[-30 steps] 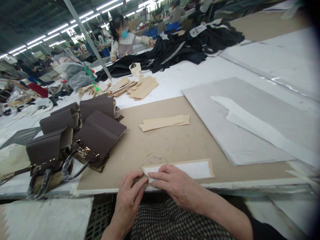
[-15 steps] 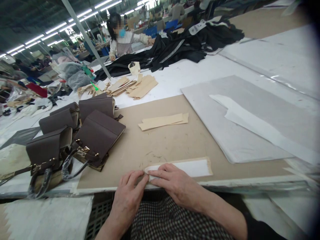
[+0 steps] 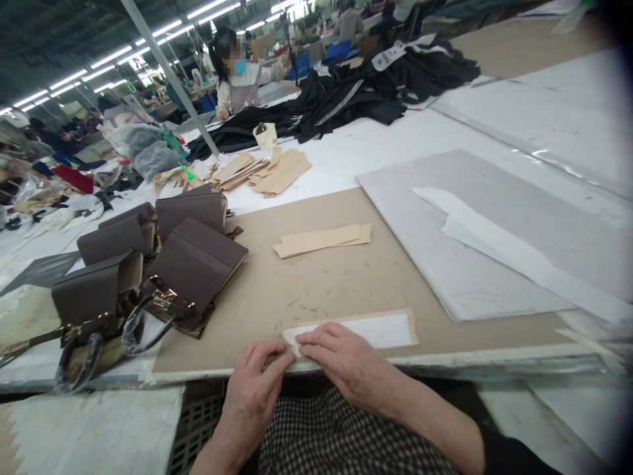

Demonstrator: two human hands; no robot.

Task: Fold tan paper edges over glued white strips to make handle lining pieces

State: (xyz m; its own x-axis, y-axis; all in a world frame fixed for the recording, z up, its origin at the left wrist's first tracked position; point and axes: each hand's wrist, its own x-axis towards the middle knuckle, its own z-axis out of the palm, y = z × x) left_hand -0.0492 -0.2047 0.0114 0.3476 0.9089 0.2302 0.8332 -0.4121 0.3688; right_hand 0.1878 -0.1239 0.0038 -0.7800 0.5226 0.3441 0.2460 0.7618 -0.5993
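Observation:
A white strip with a tan edge [image 3: 388, 331] lies flat near the front edge of the tan board [image 3: 316, 284]. My left hand [image 3: 257, 379] pinches the strip's left end between thumb and fingers. Over the strip's left part rests my right hand [image 3: 341, 359], its fingers together and pointing left, pressing on the white surface near the left fingertips. Beyond the hands, two tan strips [image 3: 321, 240] overlap on the board.
Dark brown handbags [image 3: 198, 264] with wrapped handles stand at the left. Farther back are tan pieces [image 3: 281, 173], black fabric [image 3: 346, 99] and a masked person [image 3: 242, 86]. Grey sheets [image 3: 445, 218] with a white piece lie at the right.
My right fingertips have drawn slightly right, away from the strip's left end. My left hand stays at that end. The person across the table has raised an arm.

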